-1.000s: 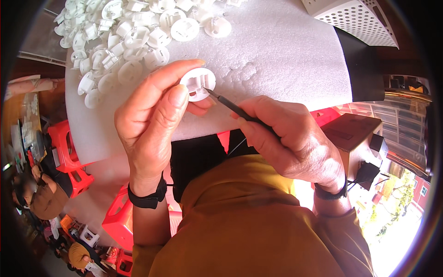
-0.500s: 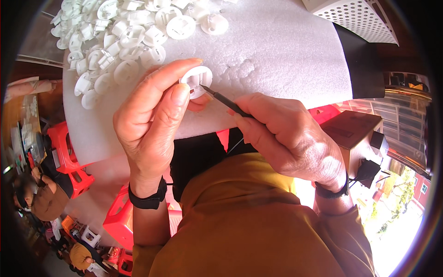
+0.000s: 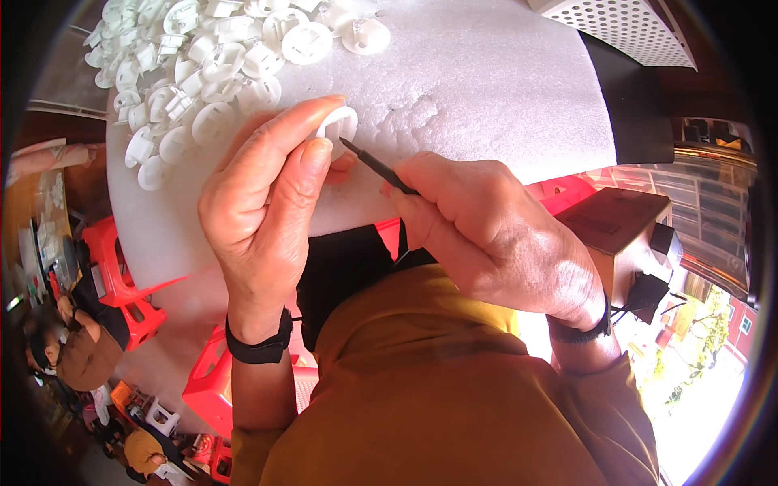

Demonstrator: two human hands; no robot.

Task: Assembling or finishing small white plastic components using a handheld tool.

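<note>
Between the thumb and fingers of my left hand (image 3: 263, 202) is a round white plastic part (image 3: 339, 121), its rim tilted up and its inside partly hidden by my thumb. My right hand (image 3: 494, 227) grips a thin dark pointed tool (image 3: 373, 164), perhaps a screwdriver or pick. The tool's tip points at the part's lower right edge; whether it touches I cannot tell. Both hands are above the near side of a white foam sheet (image 3: 486, 105). A heap of similar white plastic parts (image 3: 212, 121) lies beyond my left hand.
A white perforated box (image 3: 620, 28) stands at the far right. Red plastic stools (image 3: 121, 267) are on the floor at the left, another (image 3: 211, 377) beside my left forearm. A brown box (image 3: 612, 219) sits at the right. Other people (image 3: 81, 348) are at the lower left.
The tool's tip has backed out of the part's inside to its edge. My left hand has turned the part, so less of its inside shows. My right hand has shifted slightly left.
</note>
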